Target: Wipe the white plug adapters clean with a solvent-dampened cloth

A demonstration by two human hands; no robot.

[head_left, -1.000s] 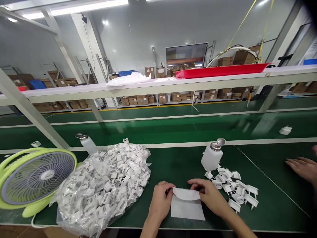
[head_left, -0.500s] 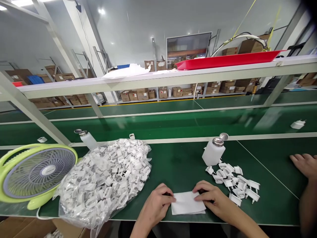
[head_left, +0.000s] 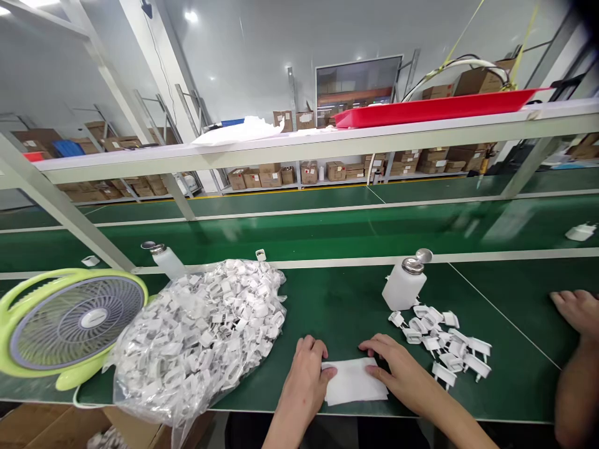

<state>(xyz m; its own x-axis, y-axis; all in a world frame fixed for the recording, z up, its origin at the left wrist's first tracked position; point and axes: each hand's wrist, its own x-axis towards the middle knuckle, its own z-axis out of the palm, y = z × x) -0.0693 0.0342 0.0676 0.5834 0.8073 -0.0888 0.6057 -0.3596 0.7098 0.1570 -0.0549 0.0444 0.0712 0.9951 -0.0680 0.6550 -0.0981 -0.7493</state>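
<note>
A folded white cloth or paper (head_left: 354, 383) lies flat near the front edge of the green table. My left hand (head_left: 306, 377) rests at its left side, thumb on the edge and fingers apart on the table. At the right side my right hand (head_left: 395, 372) touches the sheet with its thumb, fingers spread above the upper right corner. To the right lies a loose pile of white plastic plug parts (head_left: 452, 362), with a white bottle with a metal cap (head_left: 404, 285) behind it. A clear bag full of small white parts (head_left: 201, 337) sits on the left.
A green fan (head_left: 77, 324) stands at the far left, with a second bottle (head_left: 168, 262) behind the bag. Another person's hand (head_left: 580, 312) rests at the right edge. A raised shelf (head_left: 299, 144) bearing a red tray (head_left: 435, 111) crosses above. White pieces ride on the green belt (head_left: 290, 234).
My left hand has opened its pinch and spread its fingers farther up the sheet's left side. My right fingers have lifted and spread a little. White pieces on the belt have shifted right.
</note>
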